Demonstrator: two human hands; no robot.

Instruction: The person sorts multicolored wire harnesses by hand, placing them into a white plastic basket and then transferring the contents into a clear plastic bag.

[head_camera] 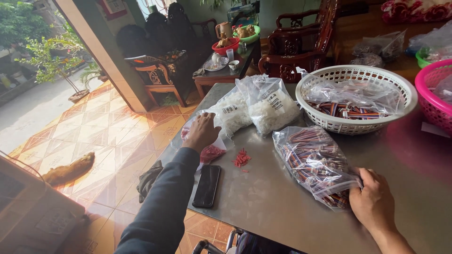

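I see a grey metal table (282, 207) filling most of the view. At two o'clock on it sits a white plastic basket (329, 123), round and slotted, with a clear bag of striped wire pieces inside. Further out at three o'clock, the rim of a pink basket (431, 101) enters from the edge.

Near the centre lies a clear zip bag of multicoloured wires (313, 157), slanting from twelve down toward five o'clock. My right hand (374, 200) sits at five o'clock, fingers curled and pinched on the lower corner of that bag, pressing it to the table.

At twelve o'clock two clear bags of white parts (266, 106) lean together, just beside the white basket. My left hand (201, 132), in a dark sleeve, lies at ten o'clock, palm down and fingers spread flat on a small clear bag of red parts (213, 153), touching the nearer white bag.

A black phone (206, 186) lies face up at eight o'clock by the table edge. Between the phone and the wire bag is a little loose heap of red pieces (241, 158), apart from both hands.
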